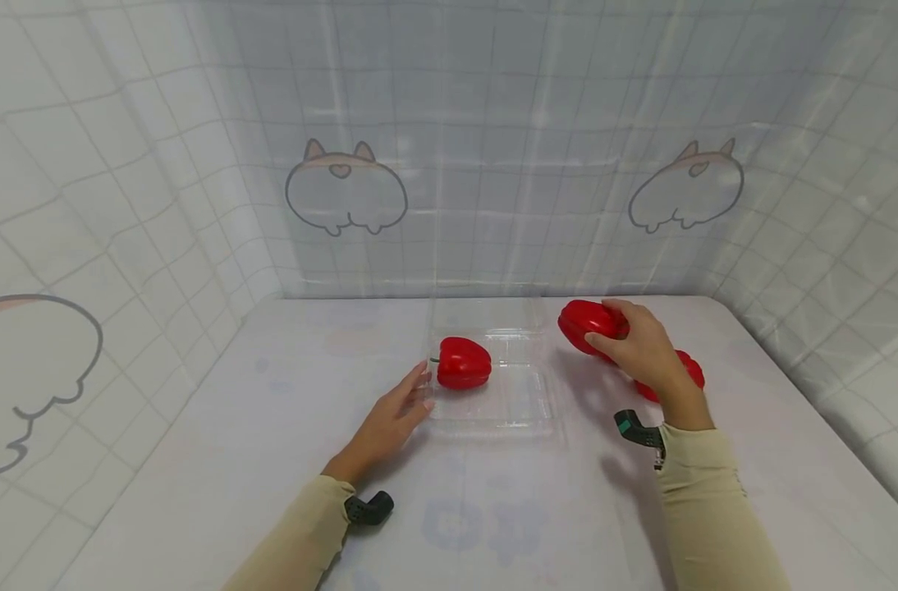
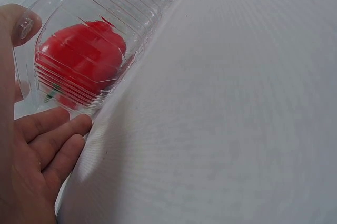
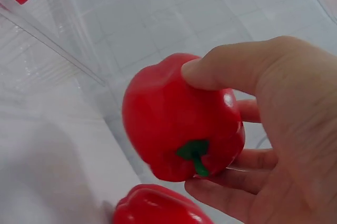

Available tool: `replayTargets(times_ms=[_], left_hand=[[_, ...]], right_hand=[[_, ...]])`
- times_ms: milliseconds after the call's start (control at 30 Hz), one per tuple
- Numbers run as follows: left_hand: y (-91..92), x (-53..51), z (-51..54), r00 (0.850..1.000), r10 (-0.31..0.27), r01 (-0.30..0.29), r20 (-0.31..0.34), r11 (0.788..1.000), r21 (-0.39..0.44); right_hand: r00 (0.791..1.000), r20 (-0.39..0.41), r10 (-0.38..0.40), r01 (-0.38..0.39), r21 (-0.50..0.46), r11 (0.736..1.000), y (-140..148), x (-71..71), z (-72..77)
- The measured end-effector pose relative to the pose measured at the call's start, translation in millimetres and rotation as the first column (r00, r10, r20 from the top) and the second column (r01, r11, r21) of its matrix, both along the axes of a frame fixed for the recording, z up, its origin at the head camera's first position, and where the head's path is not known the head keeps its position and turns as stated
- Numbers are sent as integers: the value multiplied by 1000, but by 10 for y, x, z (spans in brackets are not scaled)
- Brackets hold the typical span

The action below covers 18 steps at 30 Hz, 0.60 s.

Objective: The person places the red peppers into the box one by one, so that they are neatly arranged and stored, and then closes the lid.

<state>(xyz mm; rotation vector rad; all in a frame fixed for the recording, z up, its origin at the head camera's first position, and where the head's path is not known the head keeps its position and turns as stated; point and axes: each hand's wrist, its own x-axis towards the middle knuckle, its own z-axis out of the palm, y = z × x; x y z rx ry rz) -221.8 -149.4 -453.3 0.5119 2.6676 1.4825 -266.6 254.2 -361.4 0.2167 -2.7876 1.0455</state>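
Note:
A clear plastic container (image 1: 519, 410) stands on the table with a red bell pepper (image 1: 464, 364) lying in its left part, stem to the left. My left hand (image 1: 392, 419) touches the container's left side; in the left wrist view the thumb of that hand (image 2: 42, 153) is at the plastic edge, with other fingers nearly straight beside the wall. Right of the container, my right hand (image 1: 636, 341) grips a second red pepper (image 1: 584, 322) between thumb and fingers. The right wrist view shows this pepper (image 3: 168, 113) with its green stem facing the camera.
Another red pepper (image 1: 690, 369) lies on the table (image 1: 286, 427), partly hidden by my right wrist; it shows at the bottom of the right wrist view (image 3: 158, 208). A light grid-patterned sheet (image 1: 478, 164) rises behind the table and at both sides.

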Motion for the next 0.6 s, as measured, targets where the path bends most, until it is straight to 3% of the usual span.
replayTargets(times_ms=[133, 267, 400, 600], left_hand=[[1, 2, 11, 1000, 0, 0, 6, 1000, -2], [3, 0, 14, 1000, -1, 1, 10, 1000, -1], [5, 0, 13, 1000, -1, 1, 7, 1000, -2], [6, 0, 7, 1000, 2, -2, -2, 1000, -8]], right_hand=[[1000, 31, -1, 3, -79, 997, -10, -32, -55], [991, 131, 12, 15, -209, 978, -33, -36, -55], [969, 235, 73, 21, -375, 927, -52, -16, -24], [948, 291, 132, 49, -539, 841, -107, -22, -44]])
